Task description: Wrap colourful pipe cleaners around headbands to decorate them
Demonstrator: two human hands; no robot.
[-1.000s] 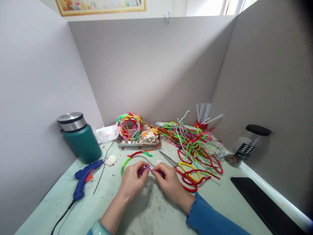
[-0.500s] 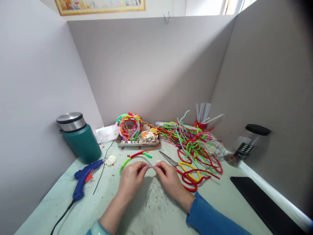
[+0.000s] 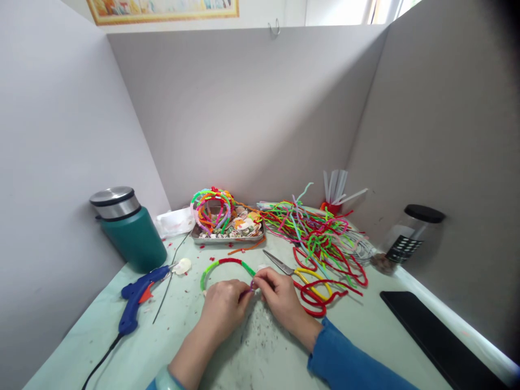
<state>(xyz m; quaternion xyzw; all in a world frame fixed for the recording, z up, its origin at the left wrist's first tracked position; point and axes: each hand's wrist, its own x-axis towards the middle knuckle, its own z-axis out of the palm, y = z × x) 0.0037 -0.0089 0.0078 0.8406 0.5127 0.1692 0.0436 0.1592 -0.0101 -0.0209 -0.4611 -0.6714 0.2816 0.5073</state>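
Note:
A curved headband (image 3: 221, 264) wrapped in green and red pipe cleaner arches on the table in front of me. Its right end meets my fingers. My left hand (image 3: 222, 307) and my right hand (image 3: 277, 293) pinch together at that end, both closed on a short purple pipe cleaner (image 3: 251, 285) against the headband. Only a small bit of the purple piece shows between the fingertips.
A blue glue gun (image 3: 136, 296) and a green flask (image 3: 130, 232) lie left. A metal tray (image 3: 227, 235) holds shells and finished headbands. Scissors (image 3: 293, 269) and a pile of pipe cleaners (image 3: 320, 238) lie right, plus a jar (image 3: 406, 238) and a black phone (image 3: 436, 338).
The headband has turned so its arch now curves up over my left hand. Both hands moved slightly toward me and closed tighter together; less of the purple piece shows.

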